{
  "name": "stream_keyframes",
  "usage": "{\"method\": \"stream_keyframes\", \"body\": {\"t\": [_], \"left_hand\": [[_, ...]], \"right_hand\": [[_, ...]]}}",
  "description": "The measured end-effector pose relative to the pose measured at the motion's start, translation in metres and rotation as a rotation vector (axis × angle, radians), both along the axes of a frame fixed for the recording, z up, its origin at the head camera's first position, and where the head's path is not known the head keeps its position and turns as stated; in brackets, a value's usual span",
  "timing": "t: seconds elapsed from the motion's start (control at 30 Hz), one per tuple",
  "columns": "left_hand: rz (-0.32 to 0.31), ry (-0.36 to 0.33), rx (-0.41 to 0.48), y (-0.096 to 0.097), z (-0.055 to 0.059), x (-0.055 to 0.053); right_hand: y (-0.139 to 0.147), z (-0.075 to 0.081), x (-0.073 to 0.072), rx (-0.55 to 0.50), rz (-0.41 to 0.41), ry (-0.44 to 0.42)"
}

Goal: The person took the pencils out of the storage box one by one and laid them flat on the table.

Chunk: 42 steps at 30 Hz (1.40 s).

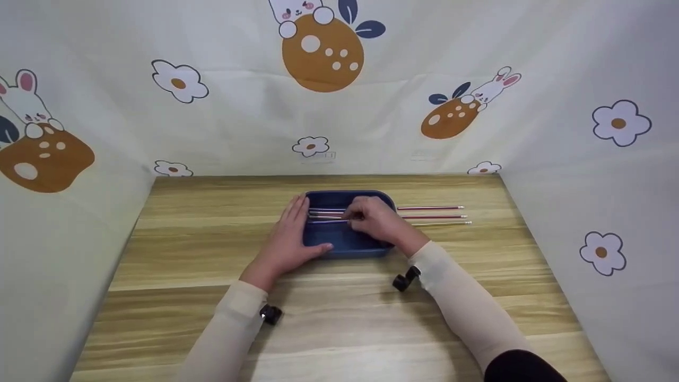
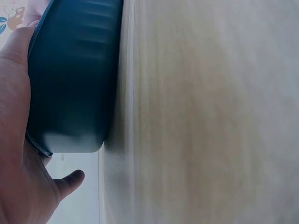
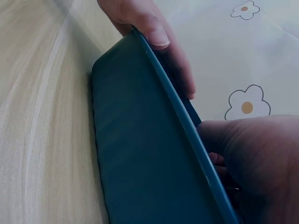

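Observation:
A dark blue rectangular box (image 1: pixel 350 249) lies on the table with several pencils (image 1: pixel 326 212) side by side inside it. My left hand (image 1: pixel 286 236) rests along the box's left end, its fingers straight and its thumb spread over the front rim. In the left wrist view that hand (image 2: pixel 14 121) lies against the rim. My right hand (image 1: pixel 374 217) reaches into the box from the right, fingers curled, pinching a pencil at its fingertips. The box wall hides those fingertips in the right wrist view, where only part of the hand (image 3: pixel 261 158) shows.
Three pencils (image 1: pixel 435 216) lie parallel just right of the box, their eraser ends pointing right. The wood-patterned table (image 1: pixel 329 329) is enclosed by a printed cloth (image 1: pixel 238 122) at the back and sides. A small black camera (image 1: pixel 406 278) sits on the right wrist.

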<state>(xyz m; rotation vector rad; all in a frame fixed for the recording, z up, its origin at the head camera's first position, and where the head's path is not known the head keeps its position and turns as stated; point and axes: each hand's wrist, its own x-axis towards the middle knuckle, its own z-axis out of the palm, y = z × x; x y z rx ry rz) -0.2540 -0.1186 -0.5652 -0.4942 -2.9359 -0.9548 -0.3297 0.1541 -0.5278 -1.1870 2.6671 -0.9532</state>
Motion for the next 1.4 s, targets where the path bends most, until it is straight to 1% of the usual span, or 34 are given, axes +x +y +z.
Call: {"method": "stream_keyframes", "body": {"t": [0.1, 0.27, 0.5, 0.57, 0.77, 0.97, 1.2, 1.4], "left_hand": [[0.001, 0.001, 0.003, 0.0, 0.0, 0.0], [-0.006, 0.007, 0.007, 0.0, 0.001, 0.0], [0.001, 0.021, 0.011, 0.0, -0.002, -0.001], [0.0, 0.023, 0.015, 0.0, -0.002, -0.001], [0.003, 0.012, 0.013, 0.001, -0.001, 0.0], [0.005, 0.009, 0.002, 0.0, 0.0, 0.0], [-0.002, 0.003, 0.0, -0.001, 0.0, 0.0], [-0.005, 0.001, -0.006, -0.001, 0.001, 0.001]], "right_hand": [[0.002, 0.003, 0.001, -0.01, 0.013, 0.005], [0.01, 0.006, 0.003, -0.036, 0.031, -0.02], [0.022, 0.012, 0.005, -0.069, 0.041, -0.032], [0.026, 0.014, 0.006, -0.078, 0.037, -0.041], [0.038, 0.018, 0.013, -0.112, 0.024, -0.035], [0.057, 0.021, 0.018, -0.153, -0.002, -0.036], [0.079, 0.022, 0.019, -0.19, -0.024, 0.004], [0.097, 0.024, 0.021, -0.19, -0.06, -0.015]]}}
